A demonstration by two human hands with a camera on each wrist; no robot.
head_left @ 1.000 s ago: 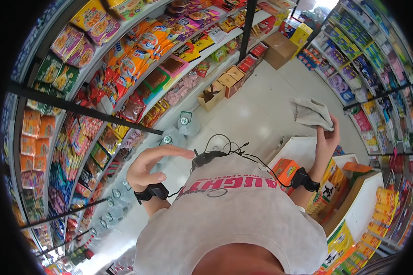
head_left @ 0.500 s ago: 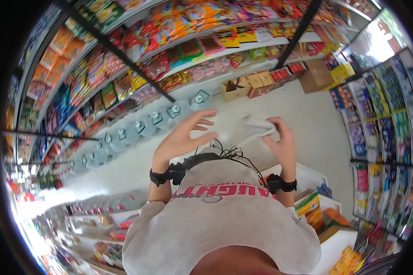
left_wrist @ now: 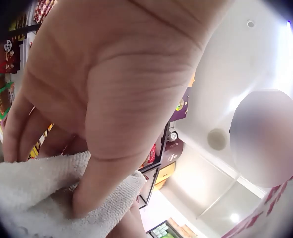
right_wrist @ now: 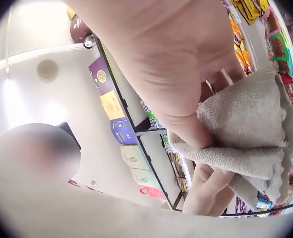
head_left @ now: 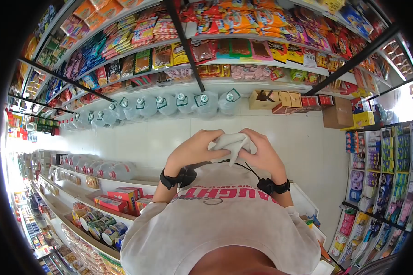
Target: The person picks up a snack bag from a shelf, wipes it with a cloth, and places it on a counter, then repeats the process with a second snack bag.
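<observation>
A whitish-grey cloth (head_left: 234, 144) is held between both hands in front of the shirt in the head view. The left hand (head_left: 198, 149) pinches its left side, thumb and fingers on the fabric. On the other side the right hand (head_left: 263, 153) grips it the same way. In the left wrist view the left thumb presses into a fold of the cloth (left_wrist: 42, 183). The right wrist view shows the cloth (right_wrist: 245, 124) bunched and hanging in folds, the right thumb on it and fingers of the left hand close below. Some fingertips are hidden by fabric.
Large water bottles (head_left: 205, 106) line the floor below the stocked snack shelf (head_left: 234, 60). Open cartons (head_left: 264, 99) and a brown box (head_left: 337, 112) stand to their right. A low shelf with red boxes (head_left: 111, 203) is at lower left, a packed rack (head_left: 376, 156) at right.
The right hand has brought the cloth inward from the right, and the left hand, empty before, now holds it too. The view has turned toward the bottle row and lower left shelf.
</observation>
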